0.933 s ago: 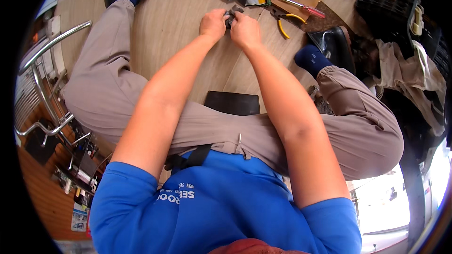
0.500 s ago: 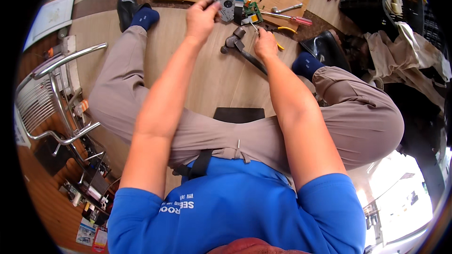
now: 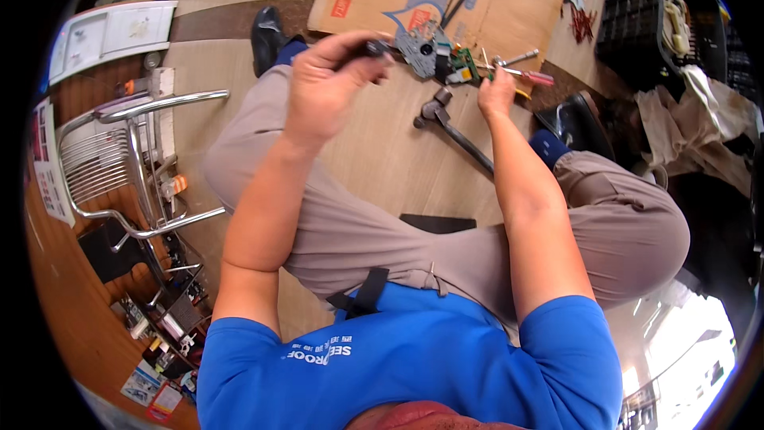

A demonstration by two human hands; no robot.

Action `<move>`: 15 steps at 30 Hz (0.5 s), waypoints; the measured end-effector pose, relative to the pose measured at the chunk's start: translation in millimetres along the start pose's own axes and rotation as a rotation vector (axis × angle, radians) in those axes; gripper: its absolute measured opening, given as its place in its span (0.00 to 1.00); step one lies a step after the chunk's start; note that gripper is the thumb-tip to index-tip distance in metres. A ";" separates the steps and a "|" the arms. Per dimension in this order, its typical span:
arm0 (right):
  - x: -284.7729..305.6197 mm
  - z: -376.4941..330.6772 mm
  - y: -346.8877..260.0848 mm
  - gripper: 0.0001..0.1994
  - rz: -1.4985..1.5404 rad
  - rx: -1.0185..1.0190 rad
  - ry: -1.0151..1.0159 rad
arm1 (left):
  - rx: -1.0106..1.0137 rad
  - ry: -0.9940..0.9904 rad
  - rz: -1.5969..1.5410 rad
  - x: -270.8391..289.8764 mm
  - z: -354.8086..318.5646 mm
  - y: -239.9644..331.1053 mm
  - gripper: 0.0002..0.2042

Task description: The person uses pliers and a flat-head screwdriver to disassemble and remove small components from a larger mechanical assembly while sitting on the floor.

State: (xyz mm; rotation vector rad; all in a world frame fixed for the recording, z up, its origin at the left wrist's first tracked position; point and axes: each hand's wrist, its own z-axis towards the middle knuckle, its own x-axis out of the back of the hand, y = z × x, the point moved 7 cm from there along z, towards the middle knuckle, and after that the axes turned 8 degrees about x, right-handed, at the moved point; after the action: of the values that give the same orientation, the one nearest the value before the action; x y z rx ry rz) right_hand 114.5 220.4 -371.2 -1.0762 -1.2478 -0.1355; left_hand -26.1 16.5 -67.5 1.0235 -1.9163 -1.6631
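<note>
My left hand (image 3: 322, 91) is raised above the floor, its fingers closed round a small black part (image 3: 376, 48); motion blurs the fingertips. Just beyond it, at the cardboard's near edge, lies a grey metal plate assembly (image 3: 420, 49) with a round black centre. A green circuit board (image 3: 461, 64) adjoins its right side. My right hand (image 3: 497, 95) is closed beside the board on a thin-shafted tool (image 3: 485, 56), whose handle is mostly hidden. Partly behind that hand is a yellow-handled tool (image 3: 522, 95). A dark-headed hammer (image 3: 436, 108) rests on the floor between my arms.
Flattened cardboard (image 3: 358, 0) carries a red-handled screwdriver (image 3: 537, 78) and a metal socket wrench (image 3: 519, 57). A black plastic crate (image 3: 641, 24) stands at the far right, with beige cloth (image 3: 676, 119) nearer. To the left is a chrome-framed chair (image 3: 103, 155). My legs spread around the work.
My left hand has come away from the metal plate, back toward me, with the small black part. My right hand has shifted slightly beside the circuit board. The whole view has swung.
</note>
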 end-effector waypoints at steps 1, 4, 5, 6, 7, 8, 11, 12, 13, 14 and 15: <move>14.5 -2.7 -13.1 0.16 -0.097 -0.005 0.064 | -0.001 -0.044 0.100 -1.9 0.1 -1.0 0.12; 26.2 -14.0 -7.6 0.15 -0.246 -0.129 0.001 | 0.052 0.000 0.081 0.1 3.7 -6.1 0.11; 24.4 -23.0 -4.5 0.15 -0.274 -0.130 -0.064 | 0.039 -0.004 0.087 0.6 5.1 -4.7 0.11; 16.8 -35.1 0.2 0.16 -0.290 -0.091 -0.178 | 0.036 0.001 0.082 1.8 6.3 -5.3 0.12; 6.4 -50.8 3.4 0.17 -0.302 -0.049 -0.296 | 0.035 0.011 0.080 4.3 7.0 -6.2 0.13; -2.1 -70.1 3.0 0.17 -0.350 0.046 -0.392 | 0.038 0.013 0.058 6.6 8.3 -8.5 0.13; -11.1 -113.1 -8.8 0.18 -0.434 0.205 -0.601 | 0.068 0.049 0.063 15.0 6.8 -13.5 0.13; -15.5 -122.6 -11.3 0.18 -0.479 0.254 -0.709 | 0.064 0.048 0.068 14.6 7.8 -13.5 0.13; -16.9 -124.5 -11.4 0.18 -0.474 0.257 -0.705 | 0.070 0.045 0.048 14.6 8.3 -13.9 0.12; -24.9 -128.6 -10.0 0.16 -0.485 0.288 -0.754 | 0.076 0.044 0.029 15.6 8.1 -14.2 0.12; -31.4 -131.8 -5.9 0.15 -0.495 0.309 -0.800 | 0.073 0.036 0.035 13.4 9.7 -13.7 0.12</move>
State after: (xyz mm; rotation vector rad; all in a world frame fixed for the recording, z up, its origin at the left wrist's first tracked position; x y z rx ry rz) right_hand 190.6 108.8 -383.2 -0.5269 -2.1642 0.1296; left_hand -38.1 12.7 -84.9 1.0347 -1.9734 -1.5557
